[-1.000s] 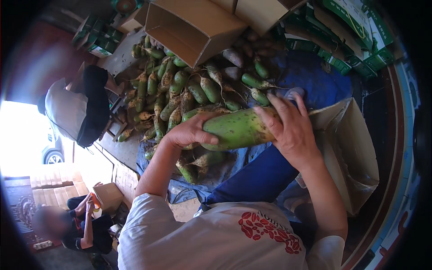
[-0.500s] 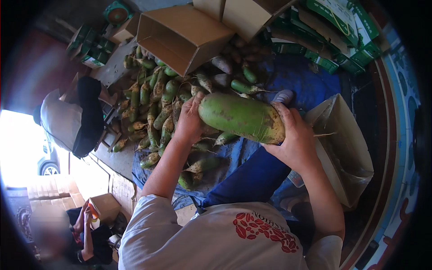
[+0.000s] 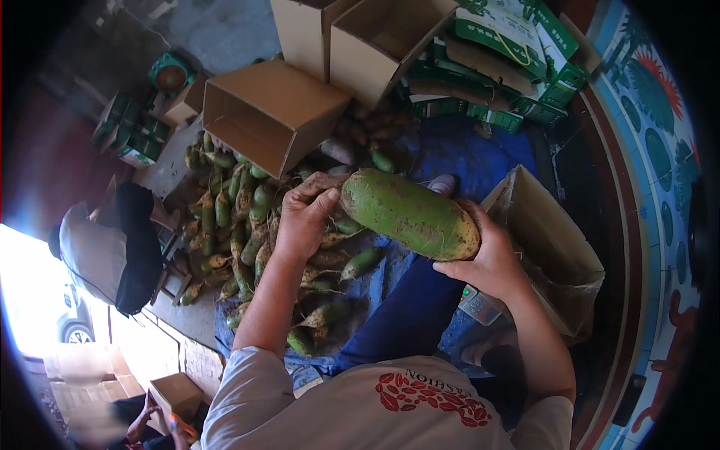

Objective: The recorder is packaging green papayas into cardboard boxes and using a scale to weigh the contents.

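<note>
Head view: both hands clamp a large green radish [image 3: 411, 214] held level above a heap of smaller radishes [image 3: 247, 225] on a blue tarp [image 3: 465, 154]; left hand [image 3: 304, 221] grips its stem end, right hand [image 3: 487, 259] its muddy tip. Open cardboard boxes [image 3: 266, 116] crowd behind, and a brown paper bag [image 3: 551, 251] sits just right.

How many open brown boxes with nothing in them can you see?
3. One open brown box lies on its side by the radish pile; two more stand at the top. Others may be hidden beyond the picture's edge.
</note>
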Demonstrator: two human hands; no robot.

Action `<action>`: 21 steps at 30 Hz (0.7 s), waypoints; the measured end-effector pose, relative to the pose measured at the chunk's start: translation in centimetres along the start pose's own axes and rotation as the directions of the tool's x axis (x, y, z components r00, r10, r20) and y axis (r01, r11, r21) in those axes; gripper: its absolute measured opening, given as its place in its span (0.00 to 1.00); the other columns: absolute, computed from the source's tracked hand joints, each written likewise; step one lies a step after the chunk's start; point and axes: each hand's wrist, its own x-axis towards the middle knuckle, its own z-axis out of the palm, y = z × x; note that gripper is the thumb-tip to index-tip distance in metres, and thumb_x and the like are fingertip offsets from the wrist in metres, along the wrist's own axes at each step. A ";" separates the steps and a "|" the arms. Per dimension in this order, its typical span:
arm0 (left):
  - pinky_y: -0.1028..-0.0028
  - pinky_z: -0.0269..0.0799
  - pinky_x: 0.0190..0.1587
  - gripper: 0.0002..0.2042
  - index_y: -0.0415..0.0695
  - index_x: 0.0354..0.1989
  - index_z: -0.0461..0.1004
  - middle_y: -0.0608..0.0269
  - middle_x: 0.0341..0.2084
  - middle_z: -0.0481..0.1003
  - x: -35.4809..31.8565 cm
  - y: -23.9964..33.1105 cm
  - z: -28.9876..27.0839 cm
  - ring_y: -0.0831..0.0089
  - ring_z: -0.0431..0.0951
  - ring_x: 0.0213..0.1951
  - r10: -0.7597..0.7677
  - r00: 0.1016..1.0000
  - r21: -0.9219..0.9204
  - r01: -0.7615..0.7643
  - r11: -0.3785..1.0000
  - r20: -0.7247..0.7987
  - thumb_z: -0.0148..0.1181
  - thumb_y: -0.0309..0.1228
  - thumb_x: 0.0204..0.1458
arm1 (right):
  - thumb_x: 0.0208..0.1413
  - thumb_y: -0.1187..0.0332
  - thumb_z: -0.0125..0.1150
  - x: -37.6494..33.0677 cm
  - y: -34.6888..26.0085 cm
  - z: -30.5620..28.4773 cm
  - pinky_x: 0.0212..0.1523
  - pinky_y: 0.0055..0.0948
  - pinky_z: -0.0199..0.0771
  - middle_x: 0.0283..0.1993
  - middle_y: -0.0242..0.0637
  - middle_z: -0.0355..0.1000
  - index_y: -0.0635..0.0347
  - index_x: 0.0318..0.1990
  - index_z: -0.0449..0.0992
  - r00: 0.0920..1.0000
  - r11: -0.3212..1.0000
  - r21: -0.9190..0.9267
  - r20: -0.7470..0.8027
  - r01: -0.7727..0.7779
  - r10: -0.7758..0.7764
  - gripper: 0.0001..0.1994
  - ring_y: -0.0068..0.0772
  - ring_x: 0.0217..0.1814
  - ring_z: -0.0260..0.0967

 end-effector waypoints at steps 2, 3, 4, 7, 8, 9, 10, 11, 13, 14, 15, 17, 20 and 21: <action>0.80 0.66 0.29 0.07 0.36 0.35 0.74 0.66 0.28 0.69 0.2 0.2 1.0 0.80 0.69 0.28 0.038 0.999 -0.169 -0.043 0.985 -0.036 0.57 0.22 0.46 | 0.30 0.71 0.70 -0.2 -0.1 -0.5 0.51 0.29 0.63 0.46 0.40 0.65 0.64 0.53 0.59 0.995 0.987 0.150 0.082 -0.063 0.051 0.37 0.31 0.50 0.64; 0.80 0.66 0.29 0.07 0.36 0.35 0.74 0.66 0.28 0.69 0.2 0.4 1.2 0.80 0.69 0.28 0.045 0.999 -0.167 -0.048 0.985 -0.024 0.57 0.22 0.46 | 0.31 0.72 0.69 -0.4 -0.2 -0.7 0.52 0.28 0.61 0.48 0.38 0.64 0.65 0.54 0.58 0.989 0.970 0.222 0.126 -0.097 0.070 0.37 0.27 0.51 0.62; 0.80 0.66 0.29 0.07 0.37 0.34 0.74 0.65 0.29 0.69 0.2 0.4 1.5 0.79 0.69 0.27 0.057 0.998 -0.179 -0.061 0.982 -0.025 0.57 0.22 0.46 | 0.31 0.72 0.69 -0.6 -0.2 -1.0 0.52 0.28 0.61 0.48 0.38 0.64 0.65 0.54 0.58 0.991 0.970 0.222 0.113 -0.095 0.071 0.37 0.27 0.51 0.62; 0.80 0.66 0.27 0.04 0.37 0.31 0.74 0.64 0.28 0.69 0.5 0.9 2.8 0.78 0.69 0.25 0.056 0.998 -0.220 -0.056 0.974 -0.007 0.56 0.19 0.46 | 0.32 0.72 0.69 -1.4 -0.1 -1.7 0.51 0.27 0.62 0.47 0.36 0.63 0.64 0.54 0.58 0.982 0.916 0.362 0.138 -0.173 0.131 0.37 0.25 0.50 0.61; 0.80 0.66 0.26 0.03 0.36 0.30 0.73 0.63 0.28 0.69 0.5 1.1 3.3 0.77 0.70 0.25 0.061 0.997 -0.209 -0.067 0.976 -0.036 0.55 0.18 0.46 | 0.33 0.71 0.69 -1.7 0.1 -1.9 0.50 0.25 0.63 0.45 0.37 0.66 0.66 0.53 0.58 0.985 0.904 0.398 0.127 -0.155 0.113 0.35 0.24 0.48 0.63; 0.80 0.66 0.25 0.03 0.36 0.28 0.73 0.63 0.28 0.69 0.6 1.4 3.8 0.77 0.70 0.24 0.064 0.996 -0.199 -0.075 0.977 -0.064 0.54 0.17 0.46 | 0.35 0.71 0.69 -2.0 0.2 -2.1 0.49 0.24 0.64 0.43 0.38 0.68 0.68 0.52 0.58 0.989 0.890 0.434 0.114 -0.138 0.098 0.34 0.23 0.46 0.65; 0.79 0.66 0.24 0.03 0.36 0.26 0.71 0.62 0.28 0.68 1.0 1.5 4.6 0.77 0.70 0.23 0.053 0.995 -0.123 -0.063 0.990 -0.081 0.52 0.15 0.45 | 0.35 0.71 0.69 -2.4 0.1 -2.7 0.49 0.24 0.64 0.43 0.38 0.68 0.68 0.52 0.58 0.989 0.889 0.434 0.079 -0.147 0.125 0.34 0.23 0.46 0.65; 0.80 0.66 0.22 0.04 0.37 0.26 0.71 0.62 0.29 0.68 1.3 1.6 4.8 0.77 0.69 0.21 0.084 0.994 -0.020 -0.086 0.996 -0.076 0.51 0.15 0.45 | 0.33 0.71 0.69 -2.5 -0.3 -3.3 0.49 0.25 0.64 0.43 0.37 0.67 0.66 0.52 0.59 0.980 0.893 0.406 0.115 -0.194 0.161 0.35 0.24 0.46 0.64; 0.82 0.66 0.20 0.05 0.38 0.27 0.70 0.62 0.29 0.68 1.6 1.8 5.5 0.79 0.69 0.20 0.119 0.988 -0.001 -0.120 0.993 -0.095 0.51 0.14 0.45 | 0.31 0.72 0.70 -2.7 -0.9 -4.5 0.48 0.26 0.64 0.43 0.36 0.66 0.65 0.52 0.60 0.965 0.886 0.382 0.113 -0.262 0.236 0.35 0.25 0.46 0.64; 0.82 0.66 0.19 0.06 0.39 0.27 0.70 0.62 0.29 0.68 2.0 2.0 5.8 0.80 0.69 0.20 0.127 0.989 0.014 -0.126 0.992 -0.078 0.51 0.14 0.45 | 0.31 0.71 0.70 -2.9 -1.2 -5.2 0.48 0.26 0.64 0.42 0.37 0.67 0.65 0.51 0.60 0.966 0.885 0.388 0.132 -0.256 0.222 0.35 0.25 0.45 0.64; 0.83 0.65 0.18 0.06 0.39 0.27 0.69 0.61 0.29 0.68 2.5 2.0 6.3 0.80 0.68 0.20 0.133 0.989 0.028 -0.132 0.991 -0.061 0.51 0.13 0.44 | 0.31 0.71 0.70 -3.2 -1.2 -5.8 0.47 0.26 0.65 0.42 0.37 0.67 0.65 0.51 0.61 0.967 0.884 0.395 0.149 -0.251 0.208 0.34 0.25 0.44 0.65; 0.80 0.68 0.21 0.07 0.39 0.28 0.70 0.60 0.28 0.71 3.8 1.2 7.3 0.74 0.71 0.22 0.206 0.978 0.182 -0.198 0.963 -0.023 0.52 0.14 0.42 | 0.31 0.71 0.70 -4.0 -0.4 -7.1 0.47 0.26 0.64 0.42 0.36 0.67 0.66 0.50 0.62 0.963 0.845 0.461 0.133 -0.270 0.235 0.34 0.25 0.44 0.64; 0.68 0.69 0.31 0.09 0.39 0.31 0.71 0.56 0.29 0.72 7.6 -0.6 8.3 0.58 0.73 0.28 0.425 0.811 0.827 -0.521 0.213 0.402 0.57 0.18 0.39 | 0.32 0.68 0.70 -5.9 -0.2 -9.8 0.43 0.25 0.67 0.40 0.39 0.70 0.66 0.48 0.64 0.989 0.920 0.373 -0.039 -0.120 0.145 0.32 0.26 0.40 0.68; 0.65 0.69 0.35 0.11 0.40 0.33 0.72 0.55 0.30 0.72 9.0 -1.4 7.2 0.53 0.72 0.31 0.264 0.896 0.888 -0.414 0.199 0.358 0.59 0.21 0.38 | 0.31 0.67 0.70 -6.6 -0.7 -11.3 0.44 0.24 0.67 0.40 0.40 0.70 0.67 0.48 0.64 0.984 0.943 0.311 -0.087 -0.120 0.154 0.32 0.27 0.41 0.68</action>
